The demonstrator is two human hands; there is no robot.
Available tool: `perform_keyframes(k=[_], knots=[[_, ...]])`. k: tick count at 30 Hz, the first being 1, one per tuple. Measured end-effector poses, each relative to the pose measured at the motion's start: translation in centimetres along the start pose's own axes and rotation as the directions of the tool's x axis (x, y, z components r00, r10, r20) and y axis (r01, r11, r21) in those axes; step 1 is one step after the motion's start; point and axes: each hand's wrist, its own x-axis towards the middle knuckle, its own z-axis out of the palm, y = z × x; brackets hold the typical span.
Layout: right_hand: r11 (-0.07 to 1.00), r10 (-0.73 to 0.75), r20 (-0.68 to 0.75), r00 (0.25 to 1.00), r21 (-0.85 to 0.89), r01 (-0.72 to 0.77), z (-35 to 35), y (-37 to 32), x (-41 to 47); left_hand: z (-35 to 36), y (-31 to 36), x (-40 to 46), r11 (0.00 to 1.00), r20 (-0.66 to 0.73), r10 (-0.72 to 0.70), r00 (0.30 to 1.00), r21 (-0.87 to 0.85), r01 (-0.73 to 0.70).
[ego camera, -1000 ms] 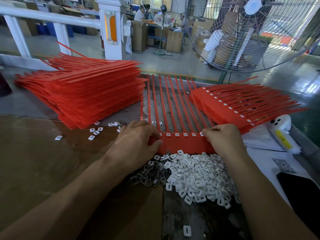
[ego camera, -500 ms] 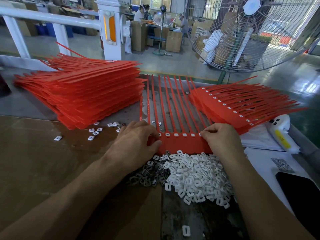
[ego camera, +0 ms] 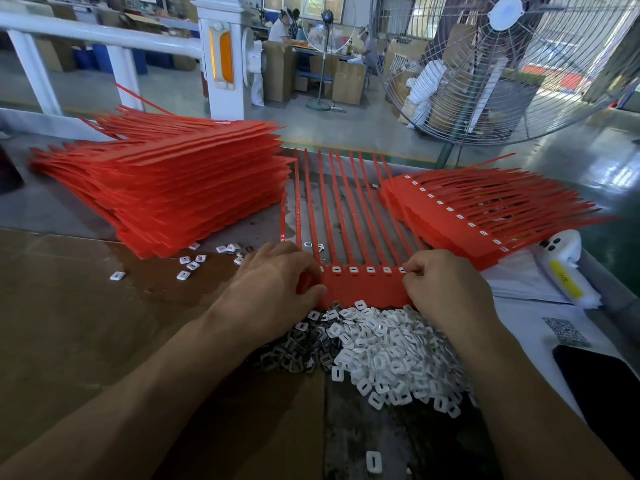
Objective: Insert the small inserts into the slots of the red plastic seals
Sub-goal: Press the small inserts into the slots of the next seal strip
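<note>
Red plastic seal strip (ego camera: 363,289) is held flat between both hands. Its left edge is pinched by the left hand (ego camera: 273,289). A white insert looks pinched under curled right hand (ego camera: 440,285) fingers. Light, bendy; best held at the edges.

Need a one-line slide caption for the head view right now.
Both hands, left and right, hold a red seal strip above the insert pile, between two seal stacks.
</note>
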Motion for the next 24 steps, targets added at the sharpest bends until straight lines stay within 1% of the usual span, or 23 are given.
perform_keyframes(k=[3, 6, 8, 11, 14, 17, 20, 24], knots=[[0.985, -0.047, 0.021, 0.999, -0.166, 0.05, -0.4, -0.7, -0.2, -0.1, 0.0, 0.0, 1.0, 0.016, -0.006, 1.0, 0.009, 0.005], [0.946, -0.098, 0.054, 0.994, -0.306, 0.11, -0.4, -1.2, -0.3, -0.1, -0.1, 0.0, 1.0, 0.022, -0.002, 1.0, 0.013, 0.001], [0.933, -0.105, 0.074, 0.992, -0.337, 0.124, -0.5, -1.2, -0.4, -0.1, -0.1, 0.0, 1.0, 0.023, -0.001, 1.0, 0.011, 0.0], [0.932, -0.107, 0.092, 0.99, -0.339, 0.132, -0.4, -1.1, -0.6, -0.1, -0.2, -0.1, 1.0, 0.028, -0.002, 1.0, 0.011, 0.001], [0.951, -0.098, 0.102, 0.99, -0.283, 0.123, -0.5, -0.7, -0.7, -0.2, 0.0, -0.1, 1.0, 0.032, -0.003, 0.999, 0.002, 0.003], [0.993, -0.05, 0.106, 0.993, -0.104, 0.061, -0.9, 0.1, -0.9, -0.2, -0.1, -0.1, 1.0, 0.023, 0.003, 1.0, -0.006, -0.003], [0.999, -0.009, 0.074, 0.997, 0.049, 0.006, -1.2, 0.6, -1.2, -0.2, -0.3, -0.1, 1.0, 0.019, 0.01, 1.0, -0.003, -0.01], [0.996, -0.004, 0.073, 0.997, 0.086, -0.002, -1.3, 0.9, -1.1, -0.2, -0.2, 0.0, 1.0, 0.022, 0.011, 1.0, 0.001, -0.011]])
